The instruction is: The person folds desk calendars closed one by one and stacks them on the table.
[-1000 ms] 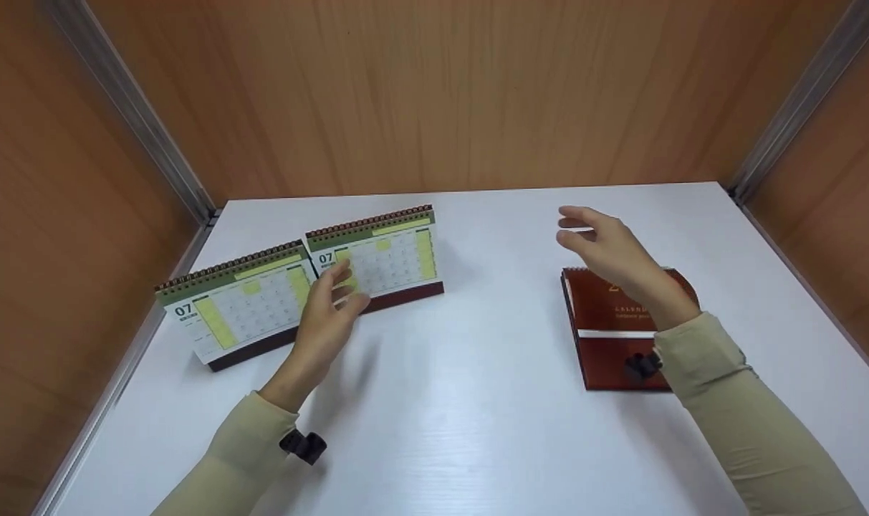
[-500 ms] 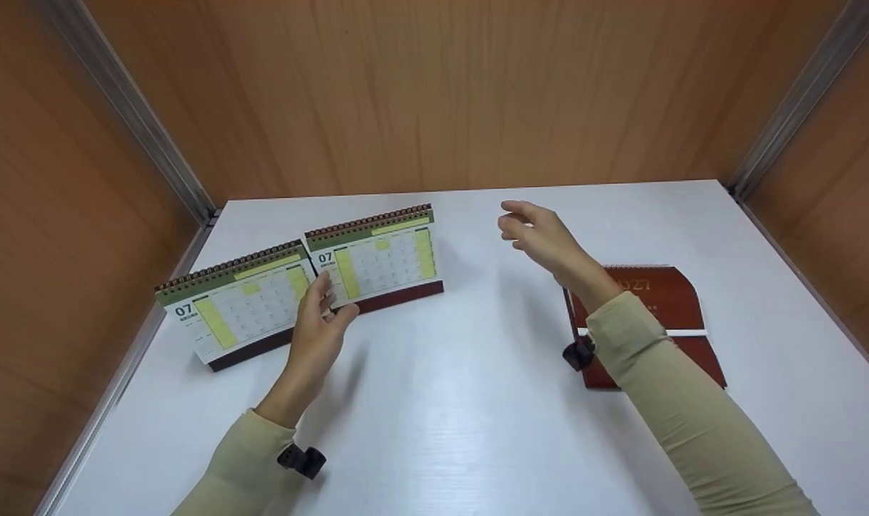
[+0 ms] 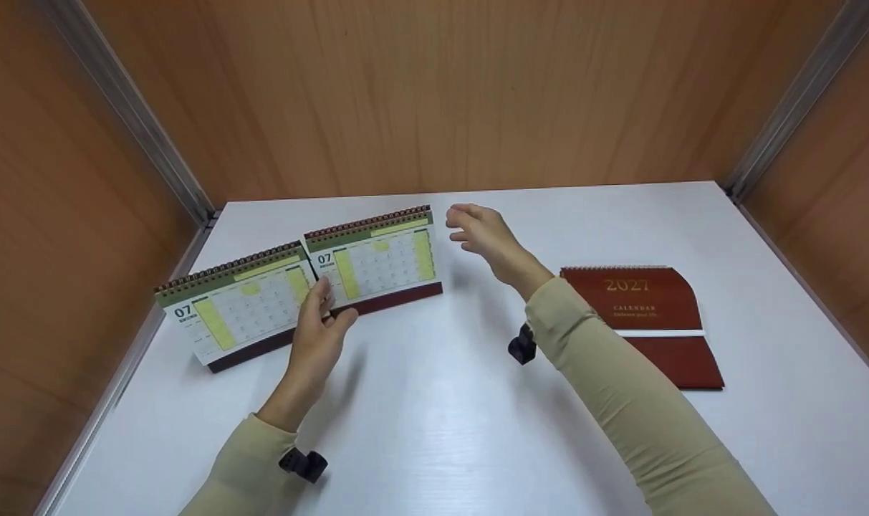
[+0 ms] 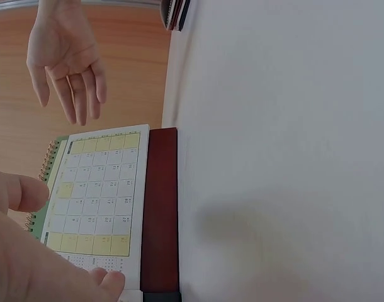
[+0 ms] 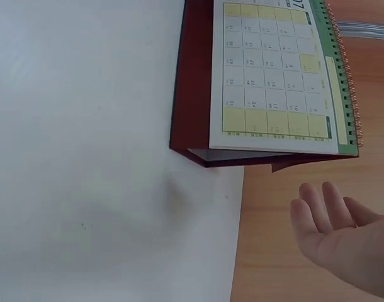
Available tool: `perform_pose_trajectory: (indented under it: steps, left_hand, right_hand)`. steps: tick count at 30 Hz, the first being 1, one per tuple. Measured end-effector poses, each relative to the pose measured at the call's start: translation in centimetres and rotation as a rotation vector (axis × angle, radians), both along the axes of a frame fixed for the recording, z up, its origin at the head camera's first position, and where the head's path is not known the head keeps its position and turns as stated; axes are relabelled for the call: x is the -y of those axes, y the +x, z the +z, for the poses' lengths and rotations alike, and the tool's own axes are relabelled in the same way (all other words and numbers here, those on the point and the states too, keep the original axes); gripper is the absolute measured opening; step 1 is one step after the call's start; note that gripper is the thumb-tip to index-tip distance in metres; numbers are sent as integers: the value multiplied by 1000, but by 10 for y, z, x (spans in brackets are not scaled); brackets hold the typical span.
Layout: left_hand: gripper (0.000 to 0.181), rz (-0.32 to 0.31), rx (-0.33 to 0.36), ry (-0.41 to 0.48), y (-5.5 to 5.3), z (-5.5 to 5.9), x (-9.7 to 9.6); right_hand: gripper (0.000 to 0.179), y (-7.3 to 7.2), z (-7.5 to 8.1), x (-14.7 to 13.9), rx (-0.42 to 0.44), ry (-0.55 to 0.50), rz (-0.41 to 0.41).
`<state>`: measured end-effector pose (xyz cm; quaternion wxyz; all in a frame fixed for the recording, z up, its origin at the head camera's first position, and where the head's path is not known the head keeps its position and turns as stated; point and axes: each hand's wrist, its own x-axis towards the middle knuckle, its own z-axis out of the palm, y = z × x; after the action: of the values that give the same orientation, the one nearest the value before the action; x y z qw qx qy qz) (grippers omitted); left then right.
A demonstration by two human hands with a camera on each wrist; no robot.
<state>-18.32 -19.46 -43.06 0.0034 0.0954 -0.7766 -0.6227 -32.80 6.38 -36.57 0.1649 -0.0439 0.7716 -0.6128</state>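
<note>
Near the worktop's (image 3: 434, 387) far edge, the farther calendar (image 3: 389, 263) might topple if the left hand (image 3: 318, 331) or right hand (image 3: 486, 235), both relaxed and holding nothing, knocks it.

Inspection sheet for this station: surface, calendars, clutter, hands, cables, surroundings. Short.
Surface: white tabletop, light glare toward the near side.
Job's things: left calendar and right calendar stand side by side, both on page 07; red 2027 calendar farther right, partly hidden by the right sleeve.
Clutter: nothing seen.
Hands: left hand in front of where the two page-07 calendars meet, contact unclear; right hand beside the right calendar's outer edge, apart from it.
Cables: nothing seen.
Surroundings: wood-grain panels, metal corner posts.
</note>
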Motion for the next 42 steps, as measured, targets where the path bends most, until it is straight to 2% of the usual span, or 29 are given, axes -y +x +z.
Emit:
perform_pose_trajectory:
  steps: [10, 19, 28, 35, 42]
  left_hand:
    - [81, 6, 9, -17, -2, -4, -1]
    - [82, 11, 7, -5, -2, -6, -4]
    - [83, 28, -6, -31, 1, -7, -8]
    - [89, 55, 4, -87, 4, -10, -20]
    - [96, 73, 13, -83, -1, -13, -32]
  right_hand:
    - [52, -3, -10, 28, -18, -29, -70]
    - [48, -3, -15, 33, -80, 41, -116]
    - [37, -5, -25, 32, -188, 34, -103]
    - [34, -8, -30, 30, -223, 29, -88]
    - [35, -8, -29, 29, -234, 4, -80]
